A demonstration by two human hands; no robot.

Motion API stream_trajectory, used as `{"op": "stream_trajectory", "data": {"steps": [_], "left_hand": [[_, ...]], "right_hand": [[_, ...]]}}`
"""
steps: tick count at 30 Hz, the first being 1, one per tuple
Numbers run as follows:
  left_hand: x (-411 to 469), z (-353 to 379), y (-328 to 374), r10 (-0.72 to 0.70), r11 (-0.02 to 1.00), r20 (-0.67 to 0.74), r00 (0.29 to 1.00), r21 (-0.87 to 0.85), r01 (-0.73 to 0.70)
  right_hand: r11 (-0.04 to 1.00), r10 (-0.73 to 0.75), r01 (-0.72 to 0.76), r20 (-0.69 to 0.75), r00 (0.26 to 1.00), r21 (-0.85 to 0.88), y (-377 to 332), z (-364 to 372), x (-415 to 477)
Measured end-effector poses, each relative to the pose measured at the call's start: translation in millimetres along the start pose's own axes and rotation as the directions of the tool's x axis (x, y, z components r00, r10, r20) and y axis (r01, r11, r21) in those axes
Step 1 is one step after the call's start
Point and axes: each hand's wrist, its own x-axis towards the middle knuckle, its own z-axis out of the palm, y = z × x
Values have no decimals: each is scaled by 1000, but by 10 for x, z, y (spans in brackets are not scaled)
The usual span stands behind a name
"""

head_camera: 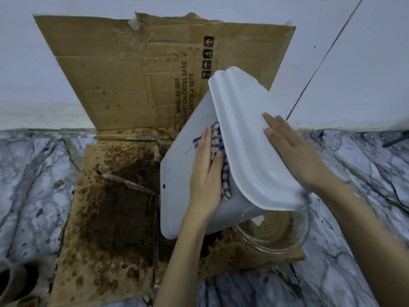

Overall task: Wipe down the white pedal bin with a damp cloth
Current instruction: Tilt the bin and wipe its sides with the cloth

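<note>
The white pedal bin (177, 191) stands tilted on stained cardboard, its lid (245, 140) facing up and to the right. Small dark specks dot its left side wall. My left hand (207, 173) lies flat with straight fingers on a blue-and-white checked cloth (215, 145), pressing it against that side wall just under the lid's edge. Part of the cloth hangs below my palm. My right hand (292, 151) rests flat on top of the lid, fingers straight, steadying the bin.
A flattened cardboard box (115, 218), heavily stained brown, covers the marble floor (33, 185) and leans up the white wall. A clear glass bowl (276, 235) sits under the bin's right corner. Dark round containers (13, 282) stand at the bottom left.
</note>
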Motion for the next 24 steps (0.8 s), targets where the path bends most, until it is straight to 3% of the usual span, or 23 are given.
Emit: {"op": "stream_trajectory", "data": {"steps": [6, 12, 17, 21, 24], "left_hand": [[315, -63, -120, -22, 994, 42, 999, -107, 26], [601, -329, -625, -186, 972, -68, 980, -161, 173], [396, -632, -1087, -415, 900, -220, 883, -242, 363], [254, -714, -1213, -532, 837, -254, 808, -297, 459], [264, -633, -989, -464, 879, -214, 860, -236, 416]], "right_hand": [[1000, 4, -4, 9, 1000, 12, 3, -5, 2], [1000, 1, -1, 7, 1000, 0, 29, -1, 5], [999, -24, 25, 11, 1000, -44, -23, 36, 14], [998, -41, 41, 14, 999, -46, -82, 86, 12], [998, -32, 32, 6, 999, -48, -79, 77, 14]]}}
